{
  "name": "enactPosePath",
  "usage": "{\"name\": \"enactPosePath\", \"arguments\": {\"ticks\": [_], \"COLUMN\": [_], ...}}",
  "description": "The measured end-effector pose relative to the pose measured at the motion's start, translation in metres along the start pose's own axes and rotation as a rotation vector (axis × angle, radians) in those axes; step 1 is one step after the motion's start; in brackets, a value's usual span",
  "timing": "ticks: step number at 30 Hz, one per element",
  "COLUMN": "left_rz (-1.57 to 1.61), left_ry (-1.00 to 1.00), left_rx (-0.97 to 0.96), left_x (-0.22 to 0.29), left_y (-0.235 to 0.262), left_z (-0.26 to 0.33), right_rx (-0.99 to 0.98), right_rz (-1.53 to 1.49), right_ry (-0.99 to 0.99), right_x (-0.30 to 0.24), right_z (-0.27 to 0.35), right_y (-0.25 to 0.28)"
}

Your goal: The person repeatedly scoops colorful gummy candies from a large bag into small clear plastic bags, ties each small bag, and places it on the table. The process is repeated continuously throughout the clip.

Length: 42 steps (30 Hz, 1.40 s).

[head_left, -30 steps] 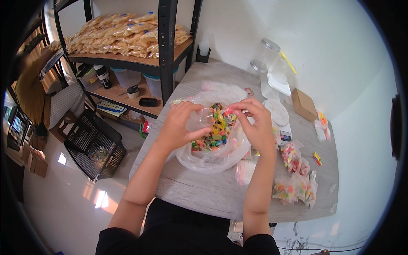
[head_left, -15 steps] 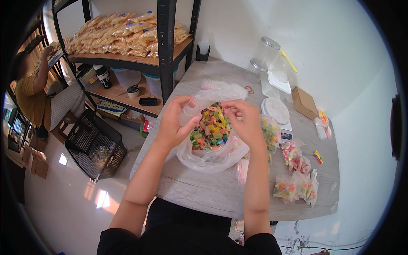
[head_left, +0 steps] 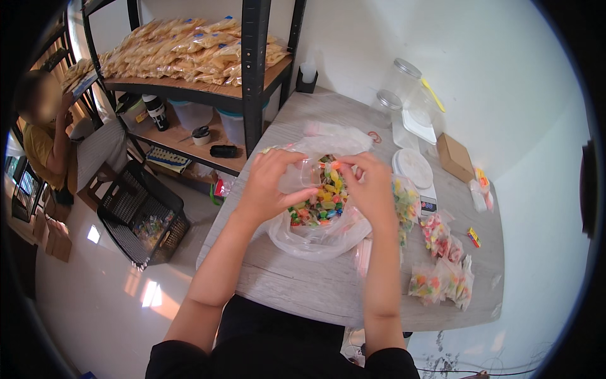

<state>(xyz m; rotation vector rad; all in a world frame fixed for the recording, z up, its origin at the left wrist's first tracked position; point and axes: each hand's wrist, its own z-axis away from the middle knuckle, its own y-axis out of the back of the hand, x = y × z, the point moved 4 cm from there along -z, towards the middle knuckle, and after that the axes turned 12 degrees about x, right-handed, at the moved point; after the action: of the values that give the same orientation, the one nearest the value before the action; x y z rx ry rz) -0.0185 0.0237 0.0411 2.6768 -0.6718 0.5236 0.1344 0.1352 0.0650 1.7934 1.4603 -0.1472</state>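
My left hand is closed on a small clear plastic bag, its fingers curved around the bag's opening. Beside that opening, my right hand pinches an orange wrapped candy between thumb and fingertips. Under both hands, a large translucent plastic bag stands open on the table, its rim rolled down. Inside it lies a heap of colourful wrapped candies. The left fingers partly cover the small bag, so its contents are hard to make out.
Small filled candy bags lie right on the grey table, near a white scale. Clear jars and a brown box stand behind. Left are a shelf, a black crate and another person.
My right hand has come up with an orange candy to the mouth of the small bag. The left hand has turned slightly, and the view has shifted a little.
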Motion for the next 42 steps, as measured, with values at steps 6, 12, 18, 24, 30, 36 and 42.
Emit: {"name": "enactPosePath", "arguments": {"ticks": [6, 12, 18, 24, 30, 36, 42], "left_rz": [0.054, 0.077, 0.119, 0.774, 1.720, 1.868, 1.756], "left_ry": [0.004, 0.010, 0.003, 0.466, 0.939, 1.100, 1.155], "left_rx": [0.012, 0.001, 0.020, 0.236, 0.169, 0.048, -0.155], "left_x": [0.003, 0.003, -0.001, -0.020, -0.039, -0.026, -0.019], "left_y": [0.001, -0.001, -0.001, -0.003, -0.011, -0.012, -0.021], "left_z": [0.000, 0.002, 0.003, 0.010, 0.010, 0.009, 0.015], "right_rx": [0.022, -0.076, -0.121, -0.111, -0.163, -0.148, -0.276], "right_rz": [-0.361, -0.427, -0.500, -0.279, 0.312, 0.445, 0.175], "right_ry": [0.032, 0.053, 0.051, -0.176, -0.010, 0.042, -0.004], "right_x": [-0.047, -0.060, -0.053, -0.003, 0.036, 0.044, 0.037], "right_z": [-0.001, 0.006, 0.002, 0.001, 0.008, 0.011, 0.009], "right_y": [0.021, 0.007, 0.006, -0.013, -0.060, -0.065, -0.043]}}
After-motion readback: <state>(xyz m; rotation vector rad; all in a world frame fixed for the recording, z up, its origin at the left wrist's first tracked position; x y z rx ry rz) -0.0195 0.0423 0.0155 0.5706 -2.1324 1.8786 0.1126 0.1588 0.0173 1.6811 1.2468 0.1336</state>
